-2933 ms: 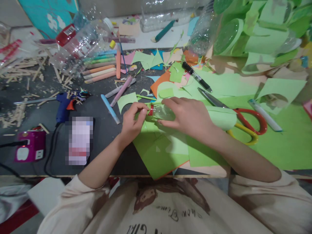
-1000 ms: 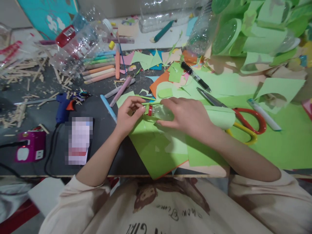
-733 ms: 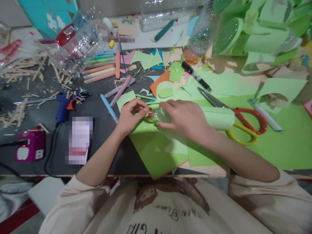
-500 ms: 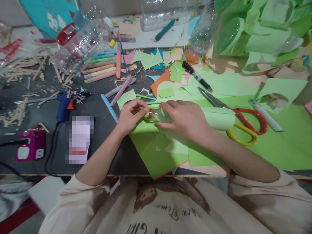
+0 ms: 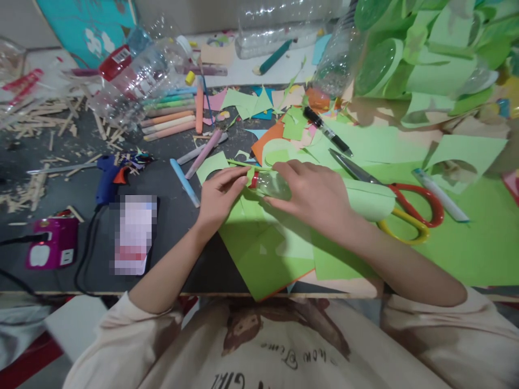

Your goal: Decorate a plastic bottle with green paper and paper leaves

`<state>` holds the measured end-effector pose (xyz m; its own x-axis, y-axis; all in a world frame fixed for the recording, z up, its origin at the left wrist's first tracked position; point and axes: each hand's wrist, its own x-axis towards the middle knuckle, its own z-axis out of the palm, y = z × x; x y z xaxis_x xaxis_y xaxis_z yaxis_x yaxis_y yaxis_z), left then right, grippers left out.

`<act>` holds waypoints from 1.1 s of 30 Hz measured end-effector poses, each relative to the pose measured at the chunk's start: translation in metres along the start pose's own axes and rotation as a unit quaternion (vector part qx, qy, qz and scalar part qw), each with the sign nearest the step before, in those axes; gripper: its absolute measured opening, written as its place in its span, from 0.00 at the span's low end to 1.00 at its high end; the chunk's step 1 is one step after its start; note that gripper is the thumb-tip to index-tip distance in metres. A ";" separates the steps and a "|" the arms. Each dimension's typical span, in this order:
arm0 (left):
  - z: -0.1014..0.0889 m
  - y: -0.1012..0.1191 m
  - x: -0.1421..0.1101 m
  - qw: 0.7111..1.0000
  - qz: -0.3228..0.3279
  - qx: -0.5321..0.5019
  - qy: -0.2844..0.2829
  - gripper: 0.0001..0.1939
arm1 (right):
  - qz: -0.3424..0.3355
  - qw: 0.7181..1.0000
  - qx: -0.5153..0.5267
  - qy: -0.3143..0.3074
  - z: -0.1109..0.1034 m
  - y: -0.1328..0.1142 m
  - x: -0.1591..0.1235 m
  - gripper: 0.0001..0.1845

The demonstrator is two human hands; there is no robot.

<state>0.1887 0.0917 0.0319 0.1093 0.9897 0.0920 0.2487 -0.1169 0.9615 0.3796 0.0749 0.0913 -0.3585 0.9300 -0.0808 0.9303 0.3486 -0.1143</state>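
Note:
A small clear plastic bottle (image 5: 272, 185) with a red cap ring lies sideways, its neck pointing left. Light green paper (image 5: 368, 199) is wrapped round its body and shows past my right hand (image 5: 314, 189), which grips the bottle from above. At the neck end, my left hand (image 5: 223, 193) pinches a small green paper piece (image 5: 250, 176) between thumb and fingers, against the red ring. The fingertips hide part of this piece. Under both hands lie green paper sheets (image 5: 259, 259).
Scissors (image 5: 399, 210) with red and yellow handles and a black marker (image 5: 328, 131) lie to the right. A blue glue gun (image 5: 106, 181), a phone (image 5: 135, 235) and a purple box (image 5: 52, 243) are left. Clear bottles (image 5: 141, 70), paper scraps and sticks crowd the back.
The bottle and my right hand have shifted slightly right. More of the bottle's neck shows between my hands, and the green piece now shows at the red ring by my left fingertips.

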 end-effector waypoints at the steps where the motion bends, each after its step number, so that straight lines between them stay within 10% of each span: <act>1: 0.001 0.000 0.000 1.000 -0.013 -0.008 -0.001 0.19 | 0.001 1.000 0.000 0.000 0.000 0.000 0.000 0.23; 12: 0.006 -0.003 0.004 0.954 -0.151 -0.255 -0.035 0.21 | -0.017 0.999 -0.004 0.039 -0.003 0.000 -0.003 0.25; 33: 0.013 0.003 -0.006 0.924 -0.185 -0.322 -0.093 0.26 | -0.070 0.993 0.055 0.078 -0.007 0.002 -0.006 0.23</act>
<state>0.2015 0.0841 0.0306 0.3091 0.9140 -0.2628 -0.3152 0.3592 0.8784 0.3842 0.0704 0.0980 -0.4591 0.8830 0.0973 0.8548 0.4689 -0.2224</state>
